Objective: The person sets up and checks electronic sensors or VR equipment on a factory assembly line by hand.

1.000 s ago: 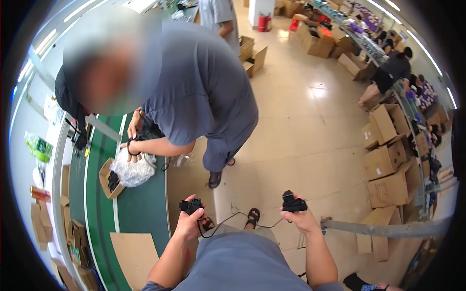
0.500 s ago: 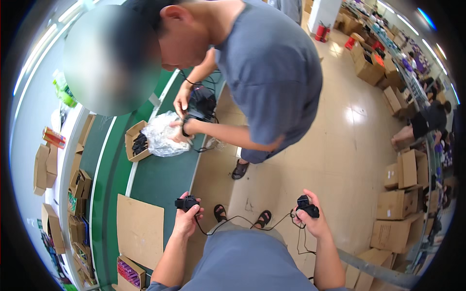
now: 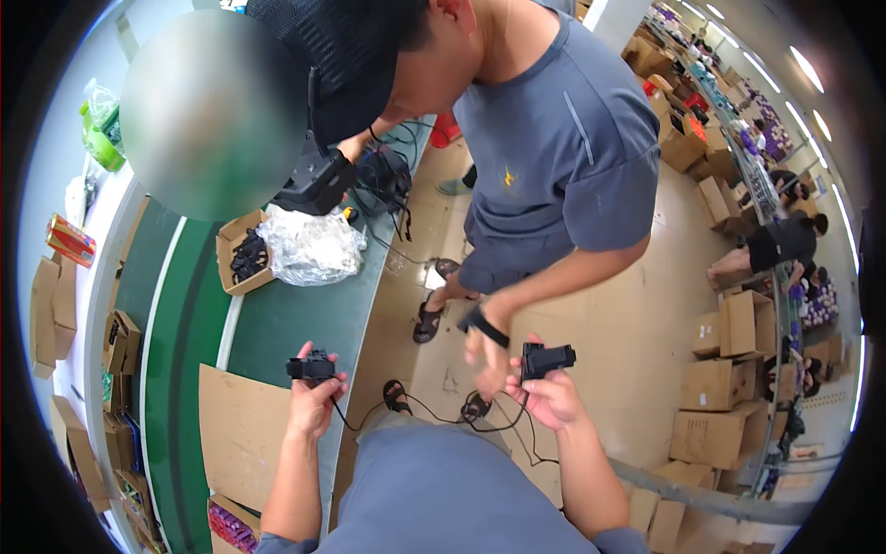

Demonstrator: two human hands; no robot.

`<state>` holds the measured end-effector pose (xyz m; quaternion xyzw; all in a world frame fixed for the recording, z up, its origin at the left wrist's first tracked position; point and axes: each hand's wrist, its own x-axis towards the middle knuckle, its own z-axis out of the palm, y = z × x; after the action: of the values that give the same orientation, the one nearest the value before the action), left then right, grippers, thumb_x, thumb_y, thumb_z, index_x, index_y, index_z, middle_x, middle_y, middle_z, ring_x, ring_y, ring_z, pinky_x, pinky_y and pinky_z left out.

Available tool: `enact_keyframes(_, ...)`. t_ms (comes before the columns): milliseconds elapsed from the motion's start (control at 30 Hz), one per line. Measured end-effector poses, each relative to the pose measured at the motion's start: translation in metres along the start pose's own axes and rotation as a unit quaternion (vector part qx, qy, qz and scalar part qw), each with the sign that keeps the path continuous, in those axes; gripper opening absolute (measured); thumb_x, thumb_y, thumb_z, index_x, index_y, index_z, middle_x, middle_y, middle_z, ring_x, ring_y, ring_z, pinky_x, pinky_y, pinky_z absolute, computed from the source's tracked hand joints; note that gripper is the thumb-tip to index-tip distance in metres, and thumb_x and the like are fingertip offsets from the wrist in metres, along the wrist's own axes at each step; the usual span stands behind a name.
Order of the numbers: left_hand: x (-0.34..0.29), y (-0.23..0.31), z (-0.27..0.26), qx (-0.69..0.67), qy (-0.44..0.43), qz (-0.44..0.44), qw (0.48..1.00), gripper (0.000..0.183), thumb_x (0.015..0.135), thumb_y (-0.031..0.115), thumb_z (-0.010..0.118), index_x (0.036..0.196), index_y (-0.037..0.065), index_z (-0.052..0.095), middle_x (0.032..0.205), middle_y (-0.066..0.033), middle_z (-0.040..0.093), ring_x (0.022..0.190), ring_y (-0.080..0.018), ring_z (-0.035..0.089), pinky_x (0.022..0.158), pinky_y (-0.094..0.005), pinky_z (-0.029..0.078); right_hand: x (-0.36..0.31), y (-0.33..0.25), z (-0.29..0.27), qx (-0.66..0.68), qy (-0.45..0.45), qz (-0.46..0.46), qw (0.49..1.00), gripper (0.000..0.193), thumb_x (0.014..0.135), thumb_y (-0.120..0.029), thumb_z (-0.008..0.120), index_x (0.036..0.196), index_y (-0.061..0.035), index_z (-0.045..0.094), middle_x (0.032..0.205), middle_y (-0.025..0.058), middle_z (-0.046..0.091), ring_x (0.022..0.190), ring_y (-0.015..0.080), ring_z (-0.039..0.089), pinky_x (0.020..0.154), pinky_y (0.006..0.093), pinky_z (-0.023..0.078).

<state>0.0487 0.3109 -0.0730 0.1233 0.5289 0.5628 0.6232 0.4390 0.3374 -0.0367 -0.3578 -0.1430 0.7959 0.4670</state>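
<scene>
My left hand is closed around a small black clip-like device, beside the green workbench. In my right hand is a similar black device, gripped between thumb and fingers over the floor. A thin black cable hangs slack across my front between the two. Close to my right hand is a co-worker's hand, blurred, with a black strap on its wrist. Whether it touches the device or cable I cannot tell.
The co-worker leans in ahead, wearing a black cap. On the bench lie a clear plastic bag, a carton of black parts and a cardboard sheet. Cartons line the right side.
The co-worker has turned toward me, and one of their hands has moved from the bench to near my right hand. My hands have shifted slightly up and left in view, still holding both devices.
</scene>
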Motion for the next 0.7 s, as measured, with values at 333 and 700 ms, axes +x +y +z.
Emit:
enact_keyframes(333,0.016,0.03,-0.025,-0.003,-0.09,-0.038,0.995,0.079,0.076,-0.012,0.062,0.144,0.016,0.033,0.118,-0.0091,0.055,0.091,-0.0187,0.064,0.079,-0.0308,0.057,-0.014,0.012,0.024,0.041,-0.065,-0.021,0.997,0.079,0.079,0.006,0.056,0.148,-0.019,0.026,0.143,0.02,0.039,0.112,0.03,0.057,0.093,0.0385,0.05)
enact_keyframes(700,0.008,0.048,-0.013,-0.075,-0.243,-0.084,0.964,0.062,0.088,0.006,0.061,0.143,0.003,0.032,0.137,-0.018,0.048,0.101,-0.0257,0.065,0.082,-0.0344,0.058,-0.002,0.036,0.047,0.086,-0.091,0.045,0.991,0.073,0.095,-0.064,0.031,0.148,-0.0155,0.026,0.134,0.0265,0.048,0.063,0.0183,0.062,0.051,0.0261,0.049)
